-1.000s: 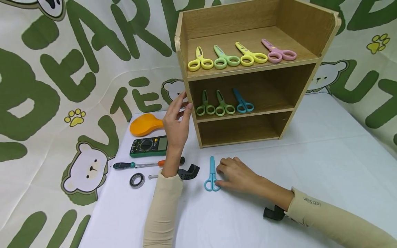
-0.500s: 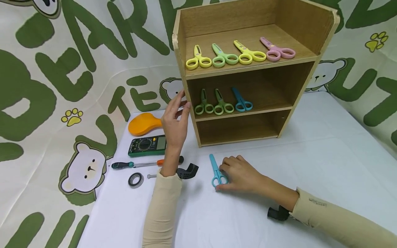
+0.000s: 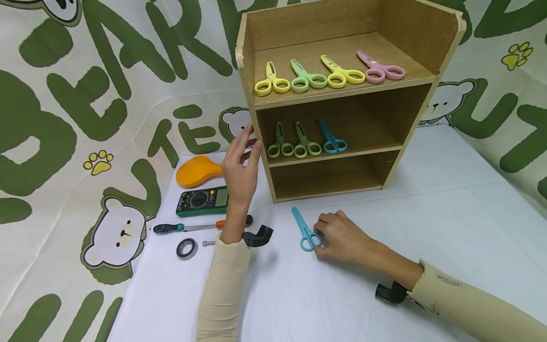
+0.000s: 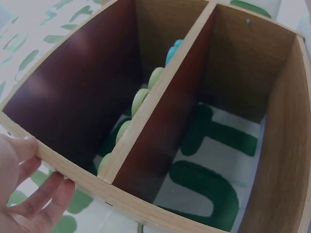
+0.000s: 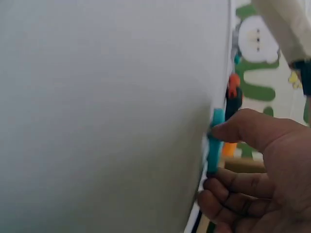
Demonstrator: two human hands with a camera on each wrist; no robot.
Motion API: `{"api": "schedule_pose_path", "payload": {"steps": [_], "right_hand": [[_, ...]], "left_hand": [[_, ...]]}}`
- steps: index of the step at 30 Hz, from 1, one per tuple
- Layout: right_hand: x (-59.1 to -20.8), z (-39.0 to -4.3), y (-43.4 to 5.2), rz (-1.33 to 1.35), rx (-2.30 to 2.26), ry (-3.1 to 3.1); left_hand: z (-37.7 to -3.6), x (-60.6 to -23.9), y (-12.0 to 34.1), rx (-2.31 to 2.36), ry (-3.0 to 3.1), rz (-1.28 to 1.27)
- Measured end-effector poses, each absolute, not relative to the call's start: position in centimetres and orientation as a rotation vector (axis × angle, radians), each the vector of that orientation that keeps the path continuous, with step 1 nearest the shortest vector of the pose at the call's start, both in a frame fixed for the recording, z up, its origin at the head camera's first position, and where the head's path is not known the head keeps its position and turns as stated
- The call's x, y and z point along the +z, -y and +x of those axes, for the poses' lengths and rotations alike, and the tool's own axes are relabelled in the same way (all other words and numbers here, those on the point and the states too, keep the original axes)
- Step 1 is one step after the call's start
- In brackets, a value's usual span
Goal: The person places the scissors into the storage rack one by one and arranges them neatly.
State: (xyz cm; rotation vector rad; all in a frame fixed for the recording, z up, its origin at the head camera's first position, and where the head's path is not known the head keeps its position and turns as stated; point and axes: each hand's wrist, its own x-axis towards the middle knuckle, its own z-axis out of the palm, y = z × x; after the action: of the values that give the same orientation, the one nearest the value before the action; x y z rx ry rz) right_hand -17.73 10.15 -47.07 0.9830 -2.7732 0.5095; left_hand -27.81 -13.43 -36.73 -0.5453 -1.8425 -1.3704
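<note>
Small blue scissors lie on the white table in front of a wooden shelf unit. My right hand pinches their handles with curled fingers; in the right wrist view the thumb and fingers of that hand close on the blue scissors. My left hand rests with straight fingers against the shelf's left side panel, and the left wrist view shows its fingers at the shelf's edge. Several scissors lie on the top shelf, three more scissors on the middle one.
To the left of the shelf lie an orange paddle-shaped thing, a green multimeter, a screwdriver, a tape roll and a black part. A bear-print cloth hangs behind. The bottom shelf holds nothing.
My right hand has taken hold of the blue scissors' handles and dragged them to the right, turning the blades toward the upper left. The left hand has stayed on the shelf.
</note>
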Motion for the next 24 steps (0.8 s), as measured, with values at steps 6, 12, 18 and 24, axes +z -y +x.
{"api": "schedule_pose_path", "payload": {"steps": [6, 12, 18, 24], "right_hand": [[-47.1, -17.8, -11.2, 0.971, 0.533, 2.824], [-47.7, -17.9, -10.3, 0.977, 0.536, 2.781], [-46.6, -17.3, -10.8, 0.986, 0.611, 2.737], [-43.3, -15.7, -13.1, 0.921, 0.718, 2.736]], "left_hand": [[-27.6, -36.5, 13.3, -1.372, 1.838, -0.529], [-27.7, -36.8, 13.3, -1.362, 1.844, -0.526], [-27.8, -36.9, 13.4, -1.359, 1.839, -0.540], [-27.8, -36.7, 13.4, -1.356, 1.841, -0.545]]}}
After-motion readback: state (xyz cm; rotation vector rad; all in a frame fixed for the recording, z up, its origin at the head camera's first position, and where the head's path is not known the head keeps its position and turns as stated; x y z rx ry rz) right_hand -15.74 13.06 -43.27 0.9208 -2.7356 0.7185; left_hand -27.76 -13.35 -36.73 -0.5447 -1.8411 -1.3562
